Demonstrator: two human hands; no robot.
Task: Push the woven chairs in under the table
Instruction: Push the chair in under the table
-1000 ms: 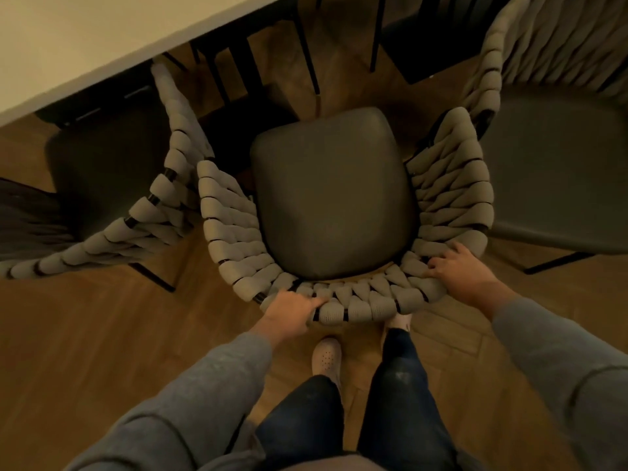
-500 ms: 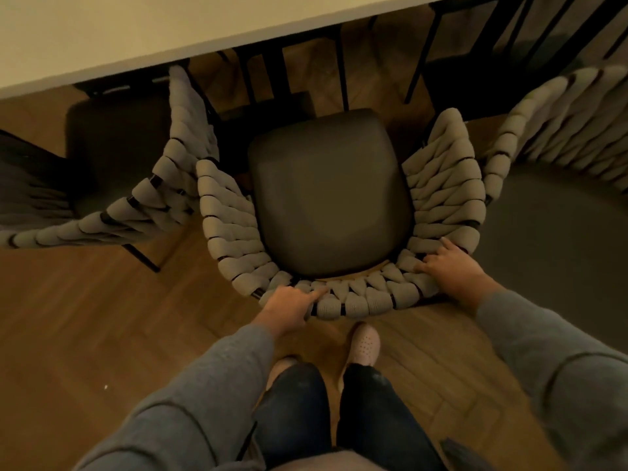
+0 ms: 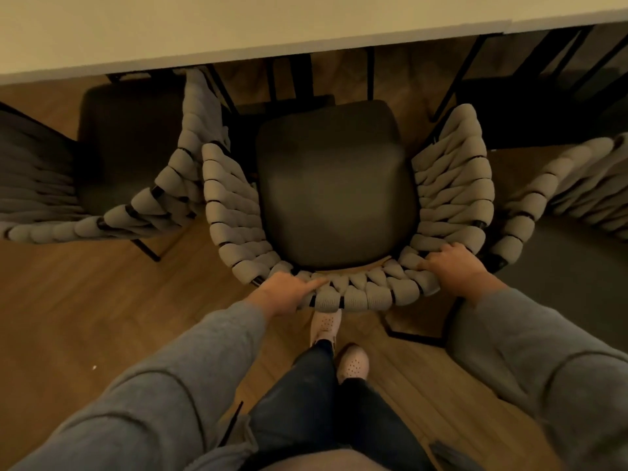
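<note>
We stand behind the middle chair (image 3: pixel 336 195) with both hands on its woven back rail: our left hand (image 3: pixel 289 294) rests on the rear curve, fingers (image 3: pixel 314 283) closed lightly over the weave, and our right hand (image 3: pixel 452 263) grips the rear right corner, fingers curled over the rim. The seat's front edge sits just short of the surface (image 3: pixel 238 25), so this chair is not yet under it. The left chair (image 3: pixel 136 185) stands angled, its seat partly tucked under the edge. The right chair (image 3: pixel 560 215) stands well out. We judge the task barely begun: all three need pushing in.
</note>
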